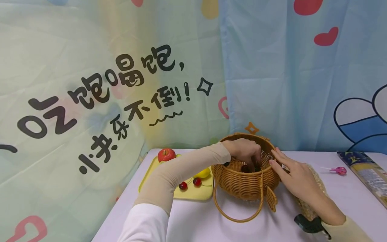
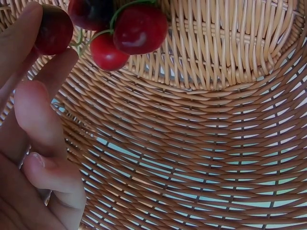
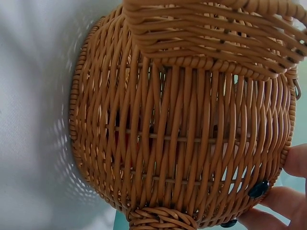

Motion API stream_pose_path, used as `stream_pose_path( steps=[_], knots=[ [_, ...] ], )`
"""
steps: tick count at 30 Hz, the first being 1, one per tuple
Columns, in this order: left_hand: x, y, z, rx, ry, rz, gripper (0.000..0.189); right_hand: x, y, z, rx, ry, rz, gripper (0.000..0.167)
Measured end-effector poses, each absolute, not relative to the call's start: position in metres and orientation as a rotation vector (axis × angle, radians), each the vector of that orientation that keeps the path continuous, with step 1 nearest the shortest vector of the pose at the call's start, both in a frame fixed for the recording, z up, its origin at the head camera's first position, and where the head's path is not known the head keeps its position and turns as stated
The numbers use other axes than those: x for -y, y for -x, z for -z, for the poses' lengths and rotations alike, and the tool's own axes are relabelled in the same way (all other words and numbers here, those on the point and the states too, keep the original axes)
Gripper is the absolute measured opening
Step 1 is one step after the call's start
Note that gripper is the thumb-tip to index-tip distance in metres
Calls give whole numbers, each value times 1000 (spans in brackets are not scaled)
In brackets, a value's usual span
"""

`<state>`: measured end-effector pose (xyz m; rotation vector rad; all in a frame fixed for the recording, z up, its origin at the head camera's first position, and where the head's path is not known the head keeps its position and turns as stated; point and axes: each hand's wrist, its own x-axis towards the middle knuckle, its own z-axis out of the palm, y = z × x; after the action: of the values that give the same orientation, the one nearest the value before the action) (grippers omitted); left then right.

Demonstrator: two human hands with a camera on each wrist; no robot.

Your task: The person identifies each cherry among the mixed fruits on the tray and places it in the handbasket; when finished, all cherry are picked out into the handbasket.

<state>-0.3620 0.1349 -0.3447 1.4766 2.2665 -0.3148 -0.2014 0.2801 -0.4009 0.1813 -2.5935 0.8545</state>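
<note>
A brown wicker basket (image 1: 242, 186) stands on the table, its hooped handle (image 1: 239, 220) hanging down in front. Deep inside it, my left hand (image 1: 246, 151) pinches a dark red cherry (image 2: 53, 29) between fingertips. Close by on the basket floor are a glossy cherry (image 2: 141, 28), a smaller red cherry (image 2: 108, 50) and a darker cherry (image 2: 91, 10), with green stems. My right hand (image 1: 294, 174) rests its fairly straight fingers against the basket's right rim. In the right wrist view, its fingertips (image 3: 278, 196) touch the weave beside black beads (image 3: 259, 189).
Left of the basket lies a yellow tray (image 1: 199, 195) with a red apple (image 1: 166, 155), a lemon (image 1: 203, 173) and two cherries (image 1: 197, 182), partly behind my left arm. A pink lollipop (image 1: 340, 171) and a printed packet (image 1: 367, 176) lie right. Another bag (image 1: 315, 176) sits under my right arm.
</note>
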Motion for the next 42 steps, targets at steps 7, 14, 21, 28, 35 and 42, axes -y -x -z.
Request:
stream_pose_path(
  steps=[7,14,21,28,35,42],
  knots=[
    [-135,361,347,-2280,-1493,310,32,-280,201,401,2614,-166,-852,57],
    [-134,362,345,-2282,-1522,329,31,-280,201,400,2638,-160,-852,59],
    [-133,363,343,-2286,-1543,317,31,-280,201,400,2619,-164,-845,58],
    [-134,366,336,-2282,-1610,290,23,-281,202,400,2618,-168,-859,59],
    [-132,368,313,-2302,-1657,236,35,-280,202,401,2609,-164,-859,58],
    [-120,369,295,-2336,-1674,250,39,-279,201,400,2630,-151,-862,59]
  ],
)
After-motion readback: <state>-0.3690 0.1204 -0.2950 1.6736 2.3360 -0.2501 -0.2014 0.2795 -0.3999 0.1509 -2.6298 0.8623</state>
